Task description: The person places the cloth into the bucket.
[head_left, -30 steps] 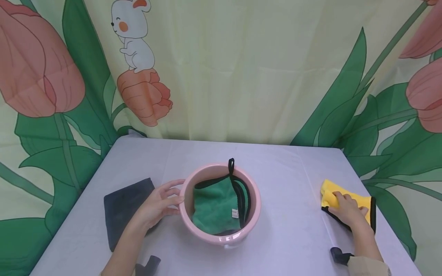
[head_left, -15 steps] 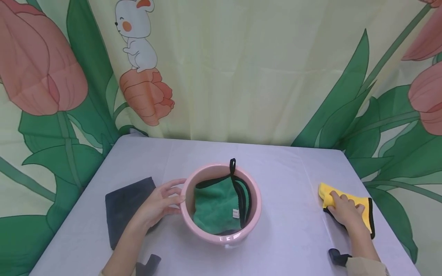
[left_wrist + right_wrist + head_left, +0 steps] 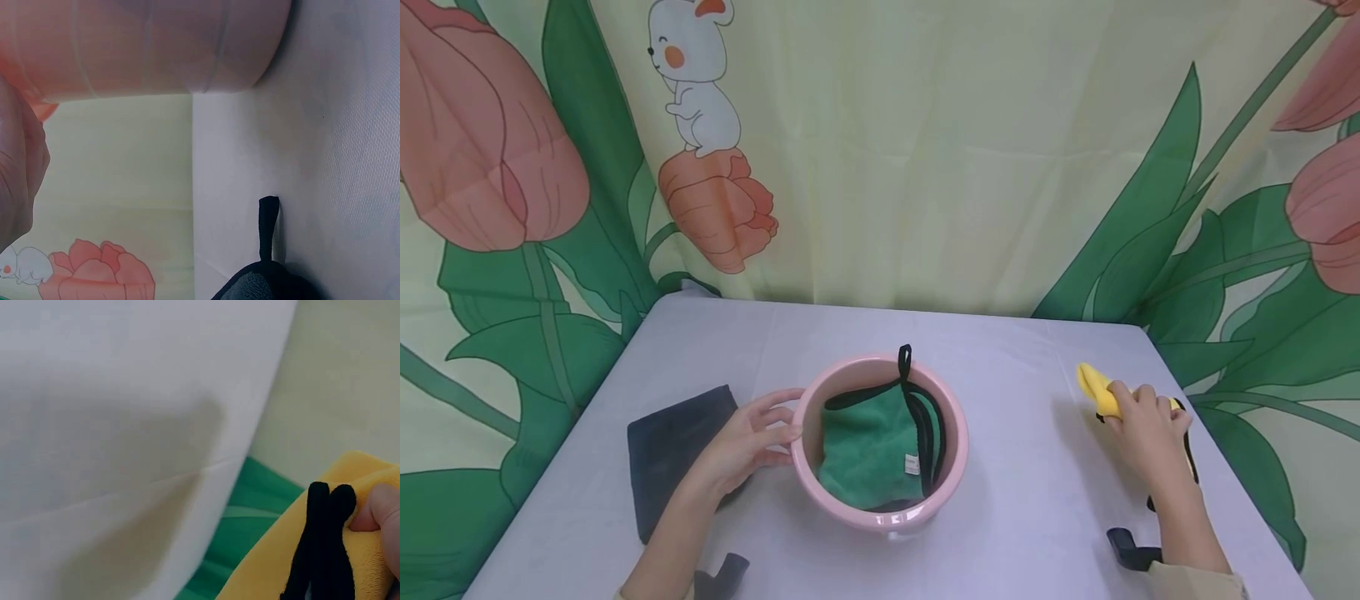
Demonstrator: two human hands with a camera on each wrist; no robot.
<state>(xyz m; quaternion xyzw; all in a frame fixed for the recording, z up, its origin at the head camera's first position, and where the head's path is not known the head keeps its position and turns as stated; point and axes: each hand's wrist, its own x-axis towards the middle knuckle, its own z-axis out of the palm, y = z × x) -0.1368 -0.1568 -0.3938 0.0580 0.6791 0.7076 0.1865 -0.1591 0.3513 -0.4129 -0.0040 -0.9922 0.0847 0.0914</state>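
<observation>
A pink bucket [image 3: 808, 479] stands upright mid-table, holding a green towel [image 3: 865, 450] with black edging, a white tag and a black loop above the rim. My left hand [image 3: 745, 446] touches the bucket's left side with spread, fairly straight fingers. At the right, my right hand [image 3: 1150, 437] grips a yellow cloth [image 3: 1097, 387] bunched under the fingers. Seen from the right wrist, the cloth's black hanging loop [image 3: 322, 544] hangs beside a fingertip. A dark grey folded towel [image 3: 673, 454] lies flat left of the bucket, partly behind my left forearm.
A white cloth covers the table [image 3: 1015, 467]. Behind it hangs a curtain [image 3: 910, 167] printed with tulips, a rabbit and a carrot. Dark wrist-worn gear [image 3: 1131, 550] shows by the right forearm, and a grey piece [image 3: 722, 577] by the left.
My right hand has lifted the yellow cloth and bunched it, moving slightly up and left in the head view. The left hand, bucket and green towel hold still.
</observation>
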